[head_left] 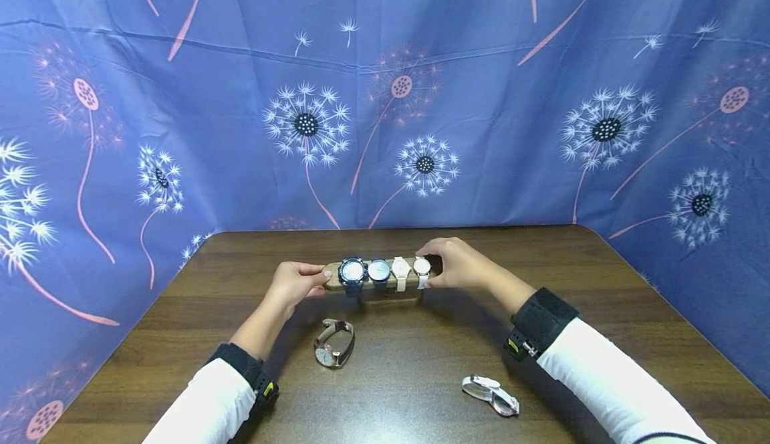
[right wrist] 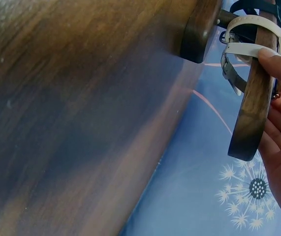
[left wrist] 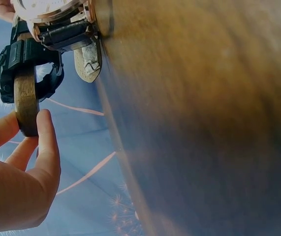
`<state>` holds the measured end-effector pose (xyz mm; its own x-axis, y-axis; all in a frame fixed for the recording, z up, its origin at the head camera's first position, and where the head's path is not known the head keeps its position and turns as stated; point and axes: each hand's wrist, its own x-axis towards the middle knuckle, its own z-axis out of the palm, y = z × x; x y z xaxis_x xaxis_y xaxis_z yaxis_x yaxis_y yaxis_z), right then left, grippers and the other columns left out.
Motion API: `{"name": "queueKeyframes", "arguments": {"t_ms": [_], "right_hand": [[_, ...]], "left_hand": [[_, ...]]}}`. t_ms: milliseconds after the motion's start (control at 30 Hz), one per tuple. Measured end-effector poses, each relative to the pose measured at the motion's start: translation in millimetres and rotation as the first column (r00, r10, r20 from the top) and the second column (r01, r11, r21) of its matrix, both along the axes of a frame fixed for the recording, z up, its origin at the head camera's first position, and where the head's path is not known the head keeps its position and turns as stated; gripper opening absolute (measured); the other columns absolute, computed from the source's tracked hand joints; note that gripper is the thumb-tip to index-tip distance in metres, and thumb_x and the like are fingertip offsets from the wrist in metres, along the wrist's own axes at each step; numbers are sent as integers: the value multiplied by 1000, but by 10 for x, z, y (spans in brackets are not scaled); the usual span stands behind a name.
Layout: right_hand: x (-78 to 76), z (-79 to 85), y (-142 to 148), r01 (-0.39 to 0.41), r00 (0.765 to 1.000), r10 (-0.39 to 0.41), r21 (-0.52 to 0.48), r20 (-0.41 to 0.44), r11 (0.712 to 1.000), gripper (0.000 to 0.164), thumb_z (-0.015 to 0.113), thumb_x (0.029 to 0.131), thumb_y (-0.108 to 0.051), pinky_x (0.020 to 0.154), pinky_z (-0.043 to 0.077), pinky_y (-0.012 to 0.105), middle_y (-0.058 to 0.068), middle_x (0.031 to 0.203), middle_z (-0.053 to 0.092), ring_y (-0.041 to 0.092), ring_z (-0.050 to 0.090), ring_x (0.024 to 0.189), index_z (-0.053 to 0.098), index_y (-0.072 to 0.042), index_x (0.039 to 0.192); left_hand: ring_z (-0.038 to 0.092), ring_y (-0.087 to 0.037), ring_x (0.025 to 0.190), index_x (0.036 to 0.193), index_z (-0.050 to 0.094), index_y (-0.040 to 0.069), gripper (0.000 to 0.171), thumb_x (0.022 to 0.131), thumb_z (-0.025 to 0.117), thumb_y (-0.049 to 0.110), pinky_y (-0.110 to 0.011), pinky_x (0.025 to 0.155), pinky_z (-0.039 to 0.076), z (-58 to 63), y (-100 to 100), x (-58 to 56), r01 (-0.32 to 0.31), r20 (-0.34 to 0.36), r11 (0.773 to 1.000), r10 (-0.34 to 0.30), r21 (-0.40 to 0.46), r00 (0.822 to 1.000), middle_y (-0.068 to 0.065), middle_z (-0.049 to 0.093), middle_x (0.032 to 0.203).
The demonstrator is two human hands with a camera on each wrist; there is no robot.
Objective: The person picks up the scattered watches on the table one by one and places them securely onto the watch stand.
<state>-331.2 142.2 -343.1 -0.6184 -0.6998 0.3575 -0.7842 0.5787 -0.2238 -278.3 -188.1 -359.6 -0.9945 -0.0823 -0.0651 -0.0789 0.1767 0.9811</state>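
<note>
A wooden watch stand (head_left: 333, 282) with a raised bar stands toward the back of the table. On the bar, from left to right, hang a large dark watch (head_left: 352, 271), a second dark watch (head_left: 379, 270), a cream-strapped watch (head_left: 400, 268) and a white-strapped watch (head_left: 422, 266). My left hand (head_left: 291, 285) pinches the bar's left end (left wrist: 27, 110) between thumb and fingers. At the other side my right hand (head_left: 457, 263) holds the white-strapped watch, thumb on its white strap (right wrist: 246, 49) and fingers by its face. The bar's right end (right wrist: 248, 128) sticks out past that strap.
A brown-strapped watch (head_left: 325, 356) lies on its side on the table (head_left: 391, 390), in front of the stand. Farther right and nearer lies another white watch (head_left: 504, 403). A blue dandelion-print cloth (head_left: 499, 123) hangs behind the table.
</note>
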Motion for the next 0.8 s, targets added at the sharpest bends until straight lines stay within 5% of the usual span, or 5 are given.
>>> {"name": "queueKeyframes", "arguments": {"t_ms": [800], "right_hand": [[125,57,-39,-14,1000,14,31,7,999,62,86,73,-24,98,48,44,14,121,64,31,59,114,62,3,123]], "left_hand": [[71,-19,71,113,63,-15,29,89,68,-1,-32,74,59,-22,22,7,9,-11,1000,-9,7,1000,-27,63,111]]}}
